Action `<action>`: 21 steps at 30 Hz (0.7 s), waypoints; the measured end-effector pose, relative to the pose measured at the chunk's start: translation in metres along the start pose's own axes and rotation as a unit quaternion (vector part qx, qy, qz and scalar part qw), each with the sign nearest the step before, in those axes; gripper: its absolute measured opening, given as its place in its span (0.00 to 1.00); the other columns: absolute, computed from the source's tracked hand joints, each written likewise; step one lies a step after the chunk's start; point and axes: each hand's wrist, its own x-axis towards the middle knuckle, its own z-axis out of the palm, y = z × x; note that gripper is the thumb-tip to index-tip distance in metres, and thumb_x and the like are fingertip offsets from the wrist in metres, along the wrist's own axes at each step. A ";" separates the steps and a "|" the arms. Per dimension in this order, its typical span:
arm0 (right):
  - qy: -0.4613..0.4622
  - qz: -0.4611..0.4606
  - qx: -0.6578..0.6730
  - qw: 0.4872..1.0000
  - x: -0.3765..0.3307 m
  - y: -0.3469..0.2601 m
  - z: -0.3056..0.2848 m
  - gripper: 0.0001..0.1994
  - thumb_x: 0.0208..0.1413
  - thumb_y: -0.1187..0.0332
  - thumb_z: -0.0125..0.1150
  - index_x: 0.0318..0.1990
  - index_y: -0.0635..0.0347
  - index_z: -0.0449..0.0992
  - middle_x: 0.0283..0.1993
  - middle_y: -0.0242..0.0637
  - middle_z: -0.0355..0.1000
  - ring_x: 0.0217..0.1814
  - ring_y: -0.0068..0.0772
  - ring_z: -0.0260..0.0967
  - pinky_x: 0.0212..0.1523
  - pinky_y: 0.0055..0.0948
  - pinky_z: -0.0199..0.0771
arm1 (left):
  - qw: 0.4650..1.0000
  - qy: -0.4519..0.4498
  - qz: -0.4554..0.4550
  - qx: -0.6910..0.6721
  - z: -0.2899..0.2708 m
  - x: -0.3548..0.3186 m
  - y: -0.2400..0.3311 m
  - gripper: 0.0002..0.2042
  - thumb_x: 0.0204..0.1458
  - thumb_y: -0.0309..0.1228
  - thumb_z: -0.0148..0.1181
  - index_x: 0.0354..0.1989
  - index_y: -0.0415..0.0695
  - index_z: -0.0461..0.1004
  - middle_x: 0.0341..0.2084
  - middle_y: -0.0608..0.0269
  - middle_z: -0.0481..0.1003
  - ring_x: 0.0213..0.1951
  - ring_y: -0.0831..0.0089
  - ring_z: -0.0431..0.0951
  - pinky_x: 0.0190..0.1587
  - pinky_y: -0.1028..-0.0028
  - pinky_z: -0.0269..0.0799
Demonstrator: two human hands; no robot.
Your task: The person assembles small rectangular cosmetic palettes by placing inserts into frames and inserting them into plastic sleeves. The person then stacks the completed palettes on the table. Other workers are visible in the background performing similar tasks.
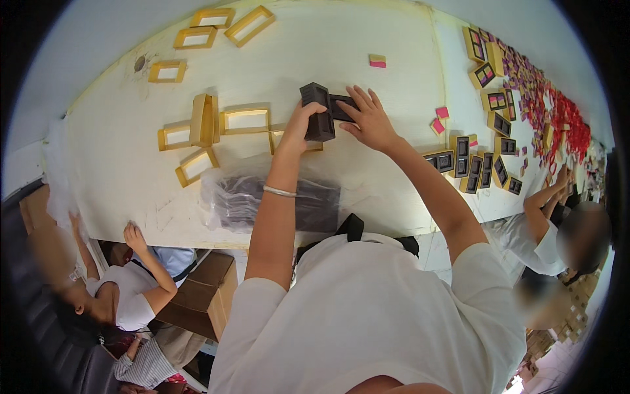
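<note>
— Two hands, both stretched well forward over the counter (118,157). How do they sit?

— Left hand (298,126) comes up on a nearly straight forearm with a thin bracelet (279,192) at the wrist; its fingers are clamped round the side of a dark brown box tray (319,111), which stands tilted up off the surface. Right hand (369,120) reaches in from the right with the elbow bent, fingers spread flat and pressing on the tray's right-hand part.

— And around them?

— Just below the tray, a clear plastic bag of dark trays (272,203) lies near the counter's front edge. Gold box frames (245,121) lie to the left, touching or close together, one set standing on edge. Further right, finished dark-and-gold boxes (467,164) sit in a cluster, with small pink cards (438,125) between.
</note>
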 end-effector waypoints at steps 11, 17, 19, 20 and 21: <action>0.283 0.382 0.319 0.820 -0.043 0.009 0.015 0.06 0.51 0.71 0.56 0.34 0.65 0.75 0.34 0.40 0.67 0.31 0.29 0.65 0.29 0.24 0.66 | 1.000 0.015 0.009 -0.012 0.031 -0.008 -0.024 0.20 0.39 0.30 0.54 0.44 0.43 0.62 0.30 0.62 0.68 0.31 0.71 0.72 0.32 0.70 0.72; 0.299 0.367 0.240 0.848 -0.057 0.001 0.028 0.03 0.45 0.74 0.60 0.29 0.63 0.75 0.42 0.43 0.65 0.37 0.37 0.62 0.36 0.29 0.64 | 0.999 0.031 0.010 -0.029 0.046 -0.025 -0.041 0.19 0.39 0.29 0.54 0.43 0.41 0.63 0.31 0.62 0.68 0.32 0.72 0.72 0.32 0.72 0.72; 0.292 0.313 0.143 0.893 -0.062 0.008 0.033 0.06 0.45 0.74 0.60 0.33 0.61 0.75 0.44 0.44 0.63 0.40 0.41 0.62 0.39 0.33 0.63 | 0.999 0.017 0.014 -0.032 0.047 -0.026 -0.050 0.20 0.39 0.29 0.54 0.43 0.40 0.63 0.31 0.62 0.68 0.31 0.72 0.72 0.32 0.73 0.71; 0.281 0.301 0.133 0.901 -0.061 0.010 0.034 0.09 0.45 0.73 0.59 0.36 0.60 0.74 0.45 0.44 0.63 0.41 0.42 0.62 0.40 0.34 0.63 | 0.999 0.017 0.023 -0.016 0.049 -0.026 -0.053 0.19 0.39 0.28 0.54 0.43 0.40 0.63 0.31 0.62 0.68 0.31 0.72 0.71 0.32 0.73 0.71; 0.271 0.289 0.122 0.910 -0.058 0.012 0.034 0.11 0.45 0.72 0.59 0.39 0.59 0.73 0.45 0.44 0.63 0.42 0.43 0.61 0.40 0.35 0.62 | 0.999 0.017 0.031 0.000 0.053 -0.026 -0.056 0.19 0.39 0.28 0.54 0.43 0.40 0.63 0.31 0.62 0.68 0.31 0.73 0.71 0.32 0.74 0.71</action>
